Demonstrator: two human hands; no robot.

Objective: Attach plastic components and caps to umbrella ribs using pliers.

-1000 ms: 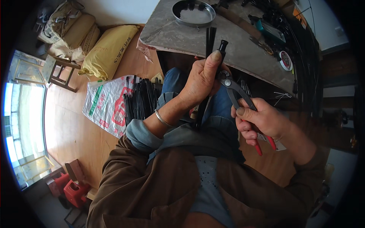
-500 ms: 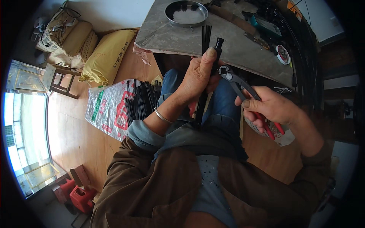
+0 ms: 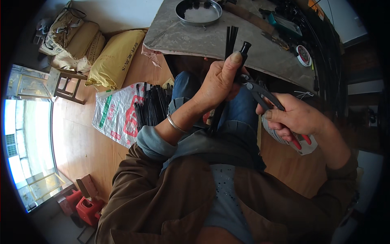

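Observation:
My left hand is closed round a black folded umbrella frame, its thumb pressed along the shaft. The frame's knobbed end and several thin ribs stick up above the fist, and its lower part runs down between my knees. In my right hand is a pair of pliers with dark jaws and red grips. Their jaws are at the frame just beside my left fingers. Whether they bite on it is hard to make out.
A grey-topped table stands ahead, with a metal bowl of white grains, a teal box and a small round tub. More black frames lie on a white plastic sack at left. Behind them rests a yellow sack.
Both hands have shifted slightly to the right, carrying the umbrella frame and the pliers. The plier jaws now overlap the frame more, and their tips are less visible.

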